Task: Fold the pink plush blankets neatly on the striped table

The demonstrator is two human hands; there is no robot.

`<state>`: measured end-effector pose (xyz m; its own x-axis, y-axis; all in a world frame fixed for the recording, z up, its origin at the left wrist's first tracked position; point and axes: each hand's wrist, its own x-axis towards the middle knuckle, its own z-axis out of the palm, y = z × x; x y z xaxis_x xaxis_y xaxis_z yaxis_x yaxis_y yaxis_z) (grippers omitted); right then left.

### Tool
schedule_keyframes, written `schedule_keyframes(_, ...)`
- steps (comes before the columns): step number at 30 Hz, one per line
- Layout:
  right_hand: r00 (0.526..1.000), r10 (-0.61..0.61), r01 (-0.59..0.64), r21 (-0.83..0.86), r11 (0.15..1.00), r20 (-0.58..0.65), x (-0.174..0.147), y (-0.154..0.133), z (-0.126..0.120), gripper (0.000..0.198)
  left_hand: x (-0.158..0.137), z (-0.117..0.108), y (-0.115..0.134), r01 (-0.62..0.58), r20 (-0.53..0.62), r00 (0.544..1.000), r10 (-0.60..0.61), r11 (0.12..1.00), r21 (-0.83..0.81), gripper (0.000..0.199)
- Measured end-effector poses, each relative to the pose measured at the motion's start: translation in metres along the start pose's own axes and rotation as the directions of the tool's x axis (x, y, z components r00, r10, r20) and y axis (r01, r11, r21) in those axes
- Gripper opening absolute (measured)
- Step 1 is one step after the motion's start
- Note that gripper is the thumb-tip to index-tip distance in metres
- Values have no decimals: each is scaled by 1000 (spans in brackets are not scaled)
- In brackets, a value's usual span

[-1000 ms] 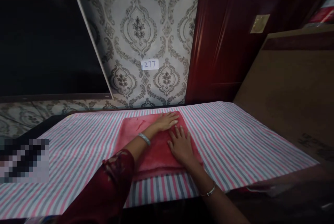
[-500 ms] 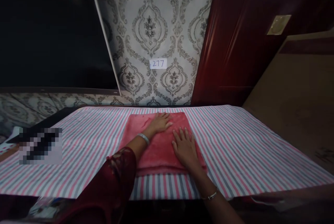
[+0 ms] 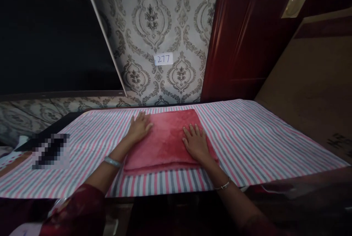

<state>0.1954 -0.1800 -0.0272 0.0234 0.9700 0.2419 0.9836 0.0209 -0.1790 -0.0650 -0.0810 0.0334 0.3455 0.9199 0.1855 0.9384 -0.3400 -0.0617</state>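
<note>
A folded pinkish-red plush blanket [image 3: 165, 140] lies flat at the middle of a striped cloth [image 3: 247, 137], its folded edge toward me. My left hand [image 3: 139, 128] rests over the blanket's far left corner, fingers spread, with part of the hand past its left edge. On the right part of the blanket my right hand [image 3: 195, 141] lies flat, fingers apart. Neither hand grips anything. A wide bracelet is on my left wrist and a thin one on my right.
The striped cloth covers a table against a patterned wall. A blurred-out item [image 3: 51, 151] lies at the left. Behind stand a large dark screen [image 3: 55, 38], a paper label [image 3: 163, 59] reading 277 and a dark red panel [image 3: 236, 38]. A large cardboard box [image 3: 310, 82] is at the right.
My left hand has slid left from the blanket's upper middle to its left edge. My right hand stays on the right part. The view has tilted a little.
</note>
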Motion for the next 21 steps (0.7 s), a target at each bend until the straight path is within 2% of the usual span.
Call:
schedule_keyframes(2, 1000, -21, 21, 3, 1000, -8, -2, -4, -7, 54, -17, 2, 29, -248, 23, 968, 252, 963, -106, 62)
schedule_keyframes(3, 999, -42, 42, 8, 999, -13, -4, -7, -9, 55, -25, 6, 41, -330, 18, 941, 337, 931, -158, 62)
schedule_keyframes(6, 995, -101, 101, 23, 995, 14, -15, -13, -5, 57, -47, 25, 67, -418, 13, 901, 435, 873, -252, 64)
schedule_keyframes(10, 995, -99, 98, 16, 995, 23, -28, -16, 12, 57, -59, 45, 75, -400, 17, 908, 419, 878, -262, 62)
schedule_keyframes(16, 996, -88, 88, 16, 996, 12, -29, -15, 14, 56, -61, 38, 64, -368, 47, 920, 390, 896, -248, 61)
schedule_keyframes(18, 996, -84, 84, 14, 996, 9, -29, -15, 14, 56, -64, 35, 52, -293, 37, 951, 307, 934, -204, 61)
schedule_keyframes(21, 995, -94, 94, 16, 995, 13, -29, -15, 15, 57, -74, 33, 27, -105, 26, 994, 109, 988, -109, 61)
